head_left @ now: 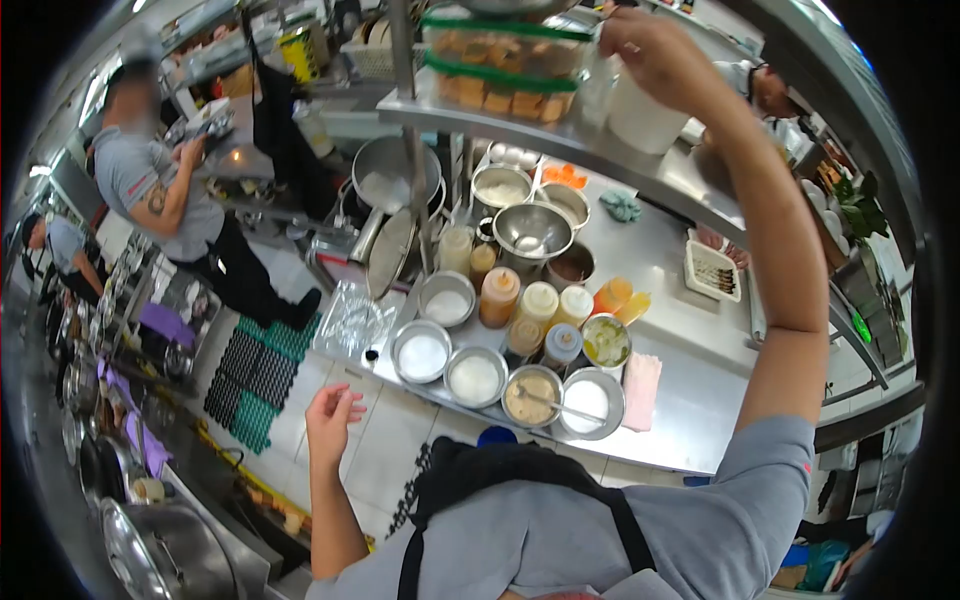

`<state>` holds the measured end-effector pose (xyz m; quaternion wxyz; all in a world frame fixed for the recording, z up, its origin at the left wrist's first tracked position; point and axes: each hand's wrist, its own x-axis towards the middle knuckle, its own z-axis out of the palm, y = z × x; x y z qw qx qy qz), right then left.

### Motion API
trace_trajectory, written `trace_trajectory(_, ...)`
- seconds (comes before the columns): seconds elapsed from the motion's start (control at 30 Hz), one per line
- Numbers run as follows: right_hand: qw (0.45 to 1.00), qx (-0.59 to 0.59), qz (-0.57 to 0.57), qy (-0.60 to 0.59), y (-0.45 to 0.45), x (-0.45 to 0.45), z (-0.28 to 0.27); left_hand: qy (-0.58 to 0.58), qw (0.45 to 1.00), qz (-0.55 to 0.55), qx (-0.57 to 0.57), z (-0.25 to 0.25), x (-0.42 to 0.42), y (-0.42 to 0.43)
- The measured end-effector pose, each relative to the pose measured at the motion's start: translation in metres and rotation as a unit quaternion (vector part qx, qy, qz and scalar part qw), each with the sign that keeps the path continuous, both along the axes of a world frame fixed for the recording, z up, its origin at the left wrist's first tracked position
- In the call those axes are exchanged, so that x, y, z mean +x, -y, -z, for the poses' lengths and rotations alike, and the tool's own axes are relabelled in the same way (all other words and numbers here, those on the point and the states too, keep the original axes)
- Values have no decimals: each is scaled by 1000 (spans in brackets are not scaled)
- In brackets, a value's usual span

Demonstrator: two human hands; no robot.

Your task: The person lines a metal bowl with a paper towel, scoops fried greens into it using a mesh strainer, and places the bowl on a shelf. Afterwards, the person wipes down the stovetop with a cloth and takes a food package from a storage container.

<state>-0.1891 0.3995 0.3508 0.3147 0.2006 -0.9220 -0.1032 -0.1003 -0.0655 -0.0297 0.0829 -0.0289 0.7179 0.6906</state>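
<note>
My right hand (655,58) is raised to the upper shelf, above a white plastic tub (643,115) and beside a clear container (598,88). Its fingers are curled together; whatever they may hold is hidden. To their left, two stacked clear boxes with green lids (505,68) contain light brown pieces. My left hand (335,415) hangs low by the counter's left end, fingers loosely bent and apart, with nothing in it. Nearest to it on the counter are a foil-covered tray (352,318) and a metal bowl of white powder (421,354).
Squeeze bottles (538,300) and several metal bowls crowd the counter's front. A spoon rests in a bowl of beige grains (533,396); a pink cloth (642,392) lies at the right. A person in a grey shirt (165,170) stands at left, near black and green floor mats (255,365).
</note>
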Motion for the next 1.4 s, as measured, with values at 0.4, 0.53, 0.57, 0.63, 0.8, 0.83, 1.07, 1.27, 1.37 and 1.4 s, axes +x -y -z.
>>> trace_trajectory(0.4, 998, 37, 30, 29, 61, 46, 19, 36, 999, 18, -7, 16, 0, 6)
trace_trajectory(0.53, 984, -161, -67, -21, 41, 87, 59, 73, 997, -2, -10, 56, -1, 21)
trace_trajectory(0.57, 964, -204, -140, 93, 60, 115, 71, 102, 994, -12, -24, 78, -1, 27)
trace_trajectory(0.63, 840, -287, -293, 355, 73, 140, 103, 155, 985, -19, -69, 142, 1, 44)
trace_trajectory(0.8, 548, -524, -220, 614, 90, 195, 231, 258, 938, 56, -224, 301, 40, 97)
trace_trajectory(0.83, 512, -570, -161, 622, 96, 210, 253, 326, 924, 50, -194, 306, 46, 97)
trace_trajectory(1.07, 342, -718, 153, 586, 104, 316, 371, 440, 824, 215, -284, 335, -5, 83)
trace_trajectory(1.27, 363, -713, 403, 444, 106, 418, 501, 322, 864, 279, -269, 316, -78, 14)
trace_trajectory(1.37, 326, -719, 491, 367, 120, 455, 584, 294, 880, 289, -237, 305, -79, -18)
trace_trajectory(1.4, 323, -719, 501, 358, 127, 465, 614, 285, 882, 287, -242, 300, -73, -24)
